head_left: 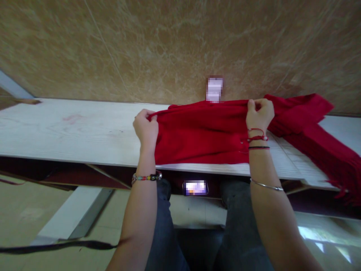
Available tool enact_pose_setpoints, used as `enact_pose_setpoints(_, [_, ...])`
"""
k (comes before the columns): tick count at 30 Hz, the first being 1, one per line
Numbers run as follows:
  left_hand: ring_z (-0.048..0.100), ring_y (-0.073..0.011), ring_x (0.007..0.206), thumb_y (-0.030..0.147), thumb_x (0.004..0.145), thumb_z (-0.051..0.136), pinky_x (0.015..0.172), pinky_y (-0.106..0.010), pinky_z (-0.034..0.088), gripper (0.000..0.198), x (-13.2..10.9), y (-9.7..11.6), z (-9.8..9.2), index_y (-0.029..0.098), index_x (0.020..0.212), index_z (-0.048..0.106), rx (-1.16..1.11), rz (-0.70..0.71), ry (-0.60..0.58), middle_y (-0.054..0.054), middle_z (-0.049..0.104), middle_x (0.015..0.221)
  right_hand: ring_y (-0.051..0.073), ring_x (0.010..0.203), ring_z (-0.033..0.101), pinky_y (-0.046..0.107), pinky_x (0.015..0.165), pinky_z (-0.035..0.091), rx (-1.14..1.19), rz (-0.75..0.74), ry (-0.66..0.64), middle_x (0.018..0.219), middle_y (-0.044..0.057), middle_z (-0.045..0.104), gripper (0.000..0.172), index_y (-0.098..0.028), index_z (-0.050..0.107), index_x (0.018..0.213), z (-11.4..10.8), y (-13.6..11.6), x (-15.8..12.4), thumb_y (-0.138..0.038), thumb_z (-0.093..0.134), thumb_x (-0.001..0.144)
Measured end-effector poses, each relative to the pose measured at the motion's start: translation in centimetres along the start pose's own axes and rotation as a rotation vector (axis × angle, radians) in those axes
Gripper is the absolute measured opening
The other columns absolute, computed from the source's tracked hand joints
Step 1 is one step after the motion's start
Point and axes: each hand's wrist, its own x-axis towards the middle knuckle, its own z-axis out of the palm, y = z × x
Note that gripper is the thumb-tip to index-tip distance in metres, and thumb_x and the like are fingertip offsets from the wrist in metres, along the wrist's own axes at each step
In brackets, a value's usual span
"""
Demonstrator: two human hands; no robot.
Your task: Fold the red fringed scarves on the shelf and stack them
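Note:
A red cloth [200, 135] lies stretched between my two hands on the white wood-grain table. My left hand [146, 126] pinches its upper left corner. With thumb and fingers closed, my right hand [259, 113] grips the upper right part of the top edge. Beside my right hand a red fringed scarf [307, 122] lies in folds, its tasselled end hanging over the front edge at the far right. Whether the cloth and the scarf are one piece I cannot tell. A small light speck and a loose thread show near the cloth's lower right.
The white table [70, 128] is narrow and runs along a brown marbled wall [169, 49]. Behind the cloth is a small blurred pale card-like thing [214, 89]. A lit phone [195, 187] rests below the front edge, on a dark shelf between my knees.

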Motion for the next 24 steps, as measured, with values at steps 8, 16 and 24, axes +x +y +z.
enact_pose_setpoints(8, [0.062,-0.0177,0.078,0.036,0.086,0.045,0.075,-0.027,0.046,0.033,-0.5,-0.6,0.0,0.016,0.074,0.068,-0.051,0.005,-0.659,-0.005,0.071,0.081,0.021,0.072,0.062,0.032,0.067,0.048,-0.08,-0.285,-0.607,0.072,0.006,0.067,0.017,-0.02,0.069,0.07,-2.0,-0.3,-1.3,-0.032,0.059,0.076])
enact_pose_setpoints(16, [0.063,-0.0174,0.088,0.024,0.081,0.056,0.081,-0.025,0.045,0.019,-2.3,2.0,3.9,0.015,0.094,0.067,-0.04,0.358,-0.605,-0.007,0.07,0.097,0.026,0.097,0.057,0.04,0.084,0.046,0.078,-0.499,-0.599,0.1,0.012,0.063,0.016,-0.017,0.068,0.089,-0.4,-5.4,-3.6,-0.025,0.06,0.078])
enact_pose_setpoints(24, [0.061,-0.0149,0.075,0.018,0.08,0.055,0.073,-0.026,0.046,0.012,-2.5,2.7,3.2,0.016,0.08,0.066,-0.036,0.374,-0.543,-0.002,0.068,0.079,0.024,0.09,0.059,0.039,0.083,0.045,0.229,-0.445,-0.517,0.09,0.006,0.066,0.018,-0.02,0.069,0.086,-0.2,-4.5,-2.8,-0.017,0.055,0.076])
